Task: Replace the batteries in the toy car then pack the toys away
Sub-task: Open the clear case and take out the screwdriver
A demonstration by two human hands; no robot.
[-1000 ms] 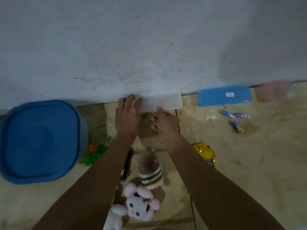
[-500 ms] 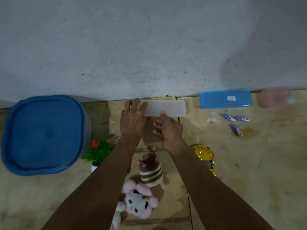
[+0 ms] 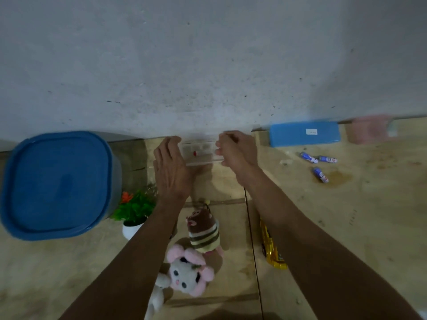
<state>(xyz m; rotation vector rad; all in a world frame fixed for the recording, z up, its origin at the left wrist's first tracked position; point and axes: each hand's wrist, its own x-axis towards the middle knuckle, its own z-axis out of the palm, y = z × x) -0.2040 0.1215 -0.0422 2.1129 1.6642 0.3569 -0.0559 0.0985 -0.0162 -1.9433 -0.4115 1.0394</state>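
1. Blue-lidded tub (image 3: 55, 183) far left of the grips, on floor by wall.
2. Blue case (image 3: 304, 134) right of the grips, against wall.
3. Clear box (image 3: 200, 150) between both grips; left hand (image 3: 172, 168) flat against its left end, fingers straight; right hand (image 3: 238, 151) curled, clamped on its right end.
4. Gold toy car (image 3: 271, 251) below right grip, under forearm.
5. Plush toys (image 3: 189, 271) below the grips.
6. Batteries (image 3: 320, 166) loose on floor, well right of the grips.

Plant (image 3: 134, 210): small green potted one, beside the blue tub.
Wall (image 3: 208, 61): grey, speckled.
Floor (image 3: 346, 215): tan, stained.
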